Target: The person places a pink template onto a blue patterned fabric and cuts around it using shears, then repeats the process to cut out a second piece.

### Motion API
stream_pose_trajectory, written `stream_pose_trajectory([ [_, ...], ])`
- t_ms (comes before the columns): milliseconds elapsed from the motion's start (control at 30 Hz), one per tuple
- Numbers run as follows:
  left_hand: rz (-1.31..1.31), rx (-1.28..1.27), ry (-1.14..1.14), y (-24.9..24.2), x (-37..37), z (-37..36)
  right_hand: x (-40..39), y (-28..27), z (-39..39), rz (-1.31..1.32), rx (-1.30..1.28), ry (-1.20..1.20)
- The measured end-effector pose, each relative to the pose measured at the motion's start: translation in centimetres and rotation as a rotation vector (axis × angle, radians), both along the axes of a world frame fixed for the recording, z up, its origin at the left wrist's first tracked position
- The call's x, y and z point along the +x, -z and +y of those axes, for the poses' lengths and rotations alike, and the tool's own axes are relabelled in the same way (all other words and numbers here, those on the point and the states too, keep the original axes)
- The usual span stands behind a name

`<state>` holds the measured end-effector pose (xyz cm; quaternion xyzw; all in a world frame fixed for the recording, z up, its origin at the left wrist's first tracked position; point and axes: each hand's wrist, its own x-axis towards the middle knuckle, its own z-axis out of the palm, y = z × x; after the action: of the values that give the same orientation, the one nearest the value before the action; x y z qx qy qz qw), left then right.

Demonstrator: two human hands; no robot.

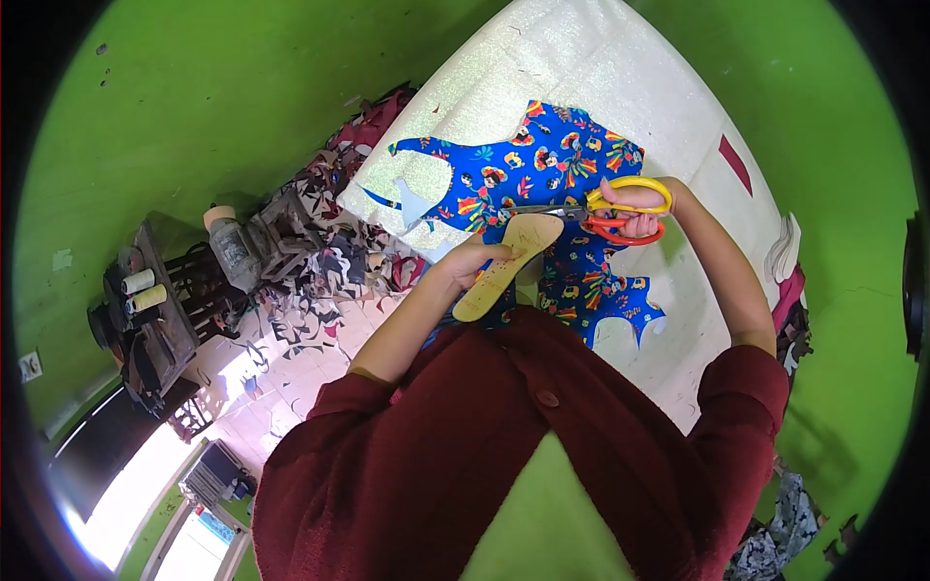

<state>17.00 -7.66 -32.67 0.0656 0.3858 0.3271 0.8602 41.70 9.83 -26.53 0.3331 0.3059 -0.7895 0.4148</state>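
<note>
My left hand grips a yellowish sole-shaped piece, thumb lying on its face and small dark marks showing along it. Blue fabric with colourful printed figures lies behind and below that piece, its outline cut into curves and notches. In my right hand is a pair of scissors, fingers through the yellow and red handle loops. Their metal blades point left over the fabric, the tips close to the top end of the sole-shaped piece. Part of the fabric is hidden behind my left hand and the sole-shaped piece.
The fabric rests on a table covered in whitish sheeting. A dark red scrap lies on its right side. Heaps of offcuts are at the left, near thread spools and a large clear container.
</note>
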Motion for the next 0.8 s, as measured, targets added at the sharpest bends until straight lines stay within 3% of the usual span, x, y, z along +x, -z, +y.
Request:
stream_pose_trajectory([
  [233,-0.027,0.009,-0.005,0.4,0.0,0.0,-0.9,-0.8,-0.6,0.012,-0.029,0.046],
  [333,-0.021,-0.007,-0.002,0.3,-0.1,0.0,-1.3,-0.2,-1.0,-0.041,0.097,0.043],
  [400,-0.006,-0.005,-0.014,0.2,-0.1,0.0,-1.1,0.6,-0.3,-0.018,-0.091,0.036],
  [800,-0.01,-0.033,-0.015,1.6,0.0,-0.2,-2.0,-0.5,-1.0,-0.019,0.032,0.038],
])
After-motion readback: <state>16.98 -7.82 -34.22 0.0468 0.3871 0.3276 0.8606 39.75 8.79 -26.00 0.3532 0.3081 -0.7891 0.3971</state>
